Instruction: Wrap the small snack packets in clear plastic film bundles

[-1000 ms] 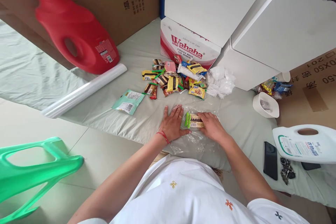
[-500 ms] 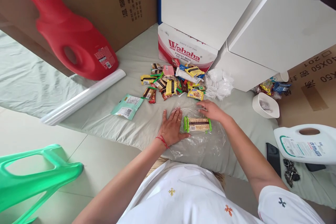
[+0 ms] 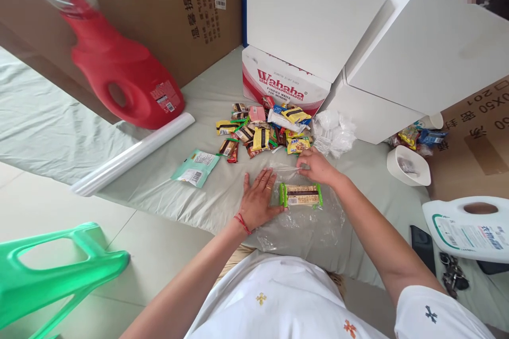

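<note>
My left hand (image 3: 258,198) lies flat with its fingers spread, pressing on the left side of a clear plastic sheet or bag (image 3: 318,225). On top of that plastic rests a wrapped snack bar (image 3: 301,195) with green ends and a dark middle stripe, just right of my left thumb. My right hand (image 3: 316,167) is closed at the far edge of the plastic, its thumb and forefinger pinching it. Just beyond my hands is a heap of wrapped snacks (image 3: 260,139), with a yellow cookie packet (image 3: 298,145) close to my right fingertips.
A crumpled pile of clear plastic (image 3: 334,132) sits right of the snacks. Left are a teal packet (image 3: 195,168), a white roll (image 3: 135,154) and a red jug (image 3: 131,79). A Wahaha carton (image 3: 284,82) stands behind; a white bowl (image 3: 409,166) and white bottle (image 3: 469,228) are at right.
My right hand's fingers have drawn together on the far edge of the plastic, pulling it slightly taut. My left hand stays flat. The whole view has shifted a little.
</note>
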A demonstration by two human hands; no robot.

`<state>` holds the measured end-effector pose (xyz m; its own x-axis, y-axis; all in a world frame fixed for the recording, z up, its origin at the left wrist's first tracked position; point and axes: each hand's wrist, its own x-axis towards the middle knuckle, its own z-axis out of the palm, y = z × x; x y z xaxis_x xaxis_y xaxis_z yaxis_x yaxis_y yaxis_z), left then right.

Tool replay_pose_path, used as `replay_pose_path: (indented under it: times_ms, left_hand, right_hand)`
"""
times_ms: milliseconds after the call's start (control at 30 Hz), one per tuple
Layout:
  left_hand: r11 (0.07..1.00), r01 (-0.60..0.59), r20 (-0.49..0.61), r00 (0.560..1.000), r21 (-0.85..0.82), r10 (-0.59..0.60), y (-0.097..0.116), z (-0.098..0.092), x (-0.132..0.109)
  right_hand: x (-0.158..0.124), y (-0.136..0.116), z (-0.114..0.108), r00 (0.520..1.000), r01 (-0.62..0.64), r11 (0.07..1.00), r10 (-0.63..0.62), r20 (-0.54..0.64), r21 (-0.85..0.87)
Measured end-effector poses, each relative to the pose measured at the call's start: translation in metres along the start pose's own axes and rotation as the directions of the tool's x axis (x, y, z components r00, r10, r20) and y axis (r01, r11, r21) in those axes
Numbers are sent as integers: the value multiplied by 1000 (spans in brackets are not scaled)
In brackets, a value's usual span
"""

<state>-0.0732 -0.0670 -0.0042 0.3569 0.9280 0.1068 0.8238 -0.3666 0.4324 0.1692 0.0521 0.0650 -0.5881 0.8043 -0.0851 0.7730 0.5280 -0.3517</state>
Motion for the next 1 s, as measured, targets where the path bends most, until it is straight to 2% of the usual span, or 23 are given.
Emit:
replay_pose_path:
  times_ms: [100,267,367,433,533,633,800,900,1000]
  left_hand:
    - [999,10,-58,998,-45,-13,-4,-1,-3]
    - [992,-32,-150,989,-119,14,-9,-6,-10]
    - [992,-31,-224,974,-120,4,-3,-13,-9]
    - [995,-38,-236,972,-87,16,5,-19,-3]
    - [991,-126,-172,978,-39,118,18,-27,15]
    - [975,-216,-67,975,-58,212,25,-34,38]
    - [973,-224,100,968,-61,229,23,-39,55]
    - [975,-219,106,969,-49,223,21,-37,51]
    - [967,-250,33,967,-53,252,20,-33,43]
  right_hand:
    - [-18,-13,-9,995,96,994,-95,-17,54]
    - [-42,-28,-7,990,141,986,-140,-17,93]
    - [-47,-30,-1,982,188,975,-183,-57,115]
    - [-49,-31,3,974,222,967,-215,-70,128]
    - [-52,-31,8,965,261,955,-254,-69,141]
    - [-56,-32,12,955,295,942,-288,-67,160]
    - [-67,-32,13,958,281,950,-270,-92,138]
    - [-74,-32,12,981,180,984,-180,-72,-2]
    - [-80,-33,8,994,103,985,-108,-28,-136]
